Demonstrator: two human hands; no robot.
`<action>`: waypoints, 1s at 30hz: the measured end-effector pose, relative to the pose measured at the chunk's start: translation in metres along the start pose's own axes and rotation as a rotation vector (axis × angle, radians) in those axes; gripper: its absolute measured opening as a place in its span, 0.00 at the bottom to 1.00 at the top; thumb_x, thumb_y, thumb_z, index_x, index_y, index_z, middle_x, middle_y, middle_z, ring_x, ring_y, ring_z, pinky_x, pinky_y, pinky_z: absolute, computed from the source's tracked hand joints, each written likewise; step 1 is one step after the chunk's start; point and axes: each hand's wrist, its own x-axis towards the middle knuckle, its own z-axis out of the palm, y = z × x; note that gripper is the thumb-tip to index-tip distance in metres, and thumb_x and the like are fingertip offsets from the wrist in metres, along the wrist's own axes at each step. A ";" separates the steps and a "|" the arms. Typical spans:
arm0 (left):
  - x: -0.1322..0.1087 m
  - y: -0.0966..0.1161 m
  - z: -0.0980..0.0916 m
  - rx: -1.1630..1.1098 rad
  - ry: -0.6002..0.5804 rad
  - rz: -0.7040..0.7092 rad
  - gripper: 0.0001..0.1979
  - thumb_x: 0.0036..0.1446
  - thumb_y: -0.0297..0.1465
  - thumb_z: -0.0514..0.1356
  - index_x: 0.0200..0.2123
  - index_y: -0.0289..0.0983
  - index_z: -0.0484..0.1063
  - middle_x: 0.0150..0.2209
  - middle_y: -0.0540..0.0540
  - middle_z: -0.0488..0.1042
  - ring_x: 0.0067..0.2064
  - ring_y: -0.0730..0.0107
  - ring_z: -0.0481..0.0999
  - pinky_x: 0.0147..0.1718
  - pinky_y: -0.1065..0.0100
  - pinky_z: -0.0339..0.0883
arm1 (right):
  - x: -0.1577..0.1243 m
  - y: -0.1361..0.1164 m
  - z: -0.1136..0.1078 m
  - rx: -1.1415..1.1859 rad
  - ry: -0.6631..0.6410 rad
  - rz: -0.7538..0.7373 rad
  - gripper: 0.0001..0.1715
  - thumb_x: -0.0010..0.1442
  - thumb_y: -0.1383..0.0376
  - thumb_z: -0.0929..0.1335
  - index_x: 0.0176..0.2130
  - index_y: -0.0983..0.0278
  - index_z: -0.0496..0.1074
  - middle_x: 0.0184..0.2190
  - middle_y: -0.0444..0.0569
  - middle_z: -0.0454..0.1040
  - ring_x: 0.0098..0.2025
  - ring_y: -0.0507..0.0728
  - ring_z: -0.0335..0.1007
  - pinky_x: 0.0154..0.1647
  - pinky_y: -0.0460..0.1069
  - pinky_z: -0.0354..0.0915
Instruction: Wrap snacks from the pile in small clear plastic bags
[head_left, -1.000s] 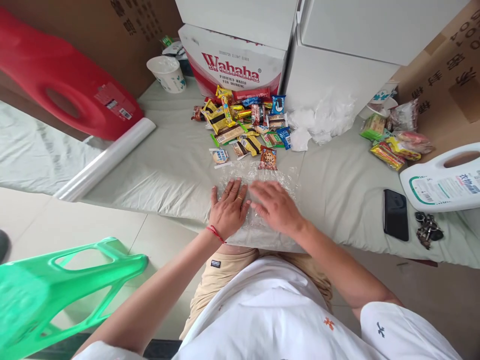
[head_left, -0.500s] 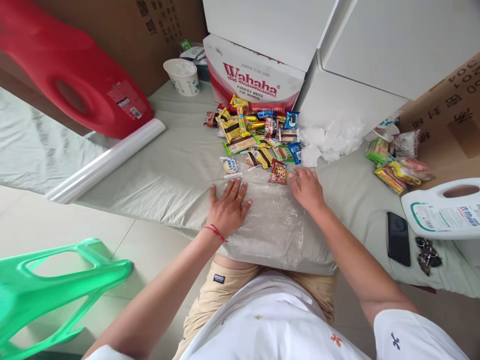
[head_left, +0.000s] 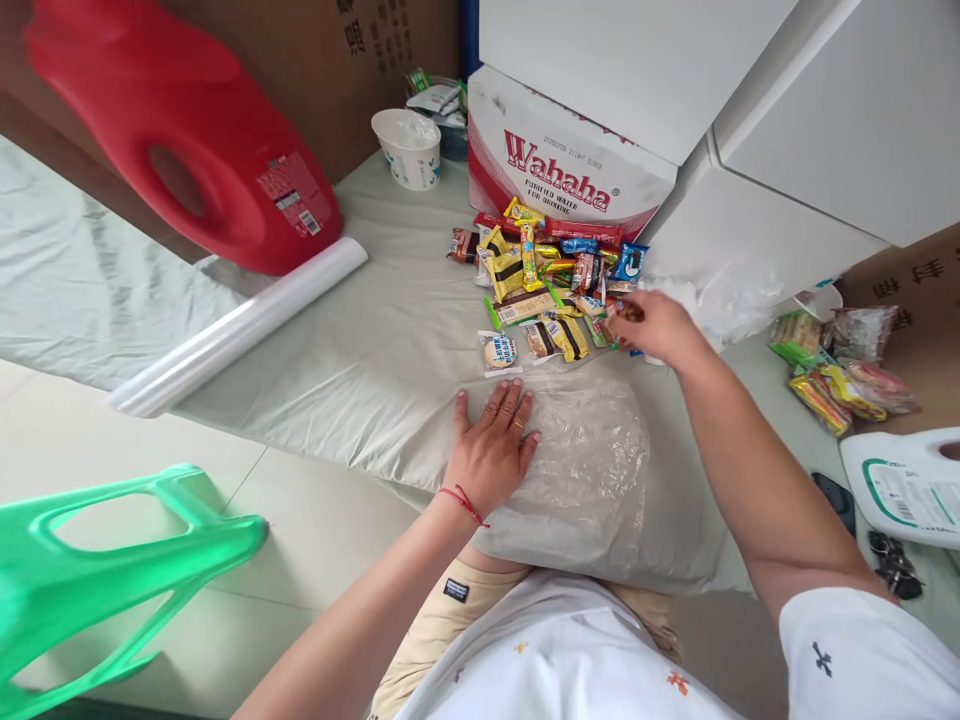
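My left hand [head_left: 493,440] lies flat, fingers spread, on the left edge of a clear plastic sheet [head_left: 592,460] spread over the grey cloth [head_left: 360,340]. My right hand [head_left: 654,325] reaches over the near right edge of a pile of wrapped snacks [head_left: 544,275]. Its fingers are pinched on a small brown cookie packet [head_left: 626,312]. A round cracker packet [head_left: 499,352] lies just beyond my left fingers.
A roll of cling film [head_left: 240,325] lies at the left beside a red jug [head_left: 187,140]. A Wahaha carton [head_left: 562,180], white boxes, a paper cup [head_left: 410,148], crumpled plastic [head_left: 735,300], more snacks [head_left: 840,370], a white jug [head_left: 907,485], keys and a green stool [head_left: 112,570] surround me.
My right hand left the plastic sheet, moved up to the snack pile and closed on the brown cookie packet. My left hand stayed flat on the sheet. The view shifted.
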 end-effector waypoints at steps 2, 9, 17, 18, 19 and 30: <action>0.000 0.000 -0.001 -0.013 -0.006 0.000 0.29 0.73 0.42 0.45 0.72 0.40 0.57 0.73 0.38 0.54 0.74 0.49 0.55 0.70 0.30 0.29 | 0.024 0.001 -0.006 -0.137 0.095 -0.009 0.30 0.60 0.50 0.72 0.53 0.66 0.77 0.46 0.60 0.75 0.50 0.71 0.69 0.52 0.64 0.67; 0.001 0.000 -0.004 -0.014 -0.007 -0.004 0.29 0.73 0.42 0.45 0.72 0.41 0.57 0.74 0.39 0.54 0.74 0.47 0.54 0.70 0.29 0.33 | 0.068 -0.059 0.056 -0.197 -0.200 -0.526 0.35 0.63 0.56 0.72 0.64 0.69 0.68 0.65 0.63 0.64 0.63 0.71 0.57 0.64 0.64 0.56; 0.000 -0.001 -0.003 -0.022 -0.002 -0.003 0.29 0.73 0.42 0.46 0.72 0.41 0.58 0.73 0.39 0.54 0.74 0.49 0.54 0.71 0.31 0.31 | 0.058 -0.038 0.042 -0.154 -0.189 -0.438 0.22 0.64 0.59 0.68 0.53 0.68 0.77 0.49 0.60 0.76 0.54 0.69 0.65 0.59 0.61 0.60; 0.000 -0.001 -0.003 -0.023 -0.001 -0.005 0.29 0.73 0.42 0.46 0.72 0.41 0.58 0.74 0.39 0.54 0.74 0.49 0.54 0.71 0.30 0.31 | 0.058 -0.029 0.032 -0.115 -0.175 -0.401 0.22 0.65 0.58 0.67 0.54 0.68 0.77 0.48 0.59 0.77 0.52 0.68 0.67 0.57 0.61 0.62; 0.000 -0.001 -0.003 -0.025 0.000 -0.007 0.28 0.73 0.42 0.46 0.72 0.41 0.59 0.73 0.39 0.54 0.74 0.49 0.54 0.71 0.30 0.31 | 0.057 -0.020 0.022 -0.059 -0.157 -0.360 0.24 0.66 0.57 0.67 0.55 0.68 0.76 0.48 0.58 0.77 0.50 0.67 0.69 0.56 0.60 0.63; -0.001 -0.002 -0.004 -0.047 0.009 -0.002 0.28 0.73 0.42 0.46 0.72 0.40 0.59 0.73 0.39 0.54 0.74 0.49 0.55 0.71 0.31 0.28 | 0.052 -0.015 0.023 -0.187 -0.196 -0.420 0.43 0.64 0.48 0.68 0.69 0.67 0.62 0.62 0.64 0.68 0.61 0.72 0.61 0.62 0.65 0.58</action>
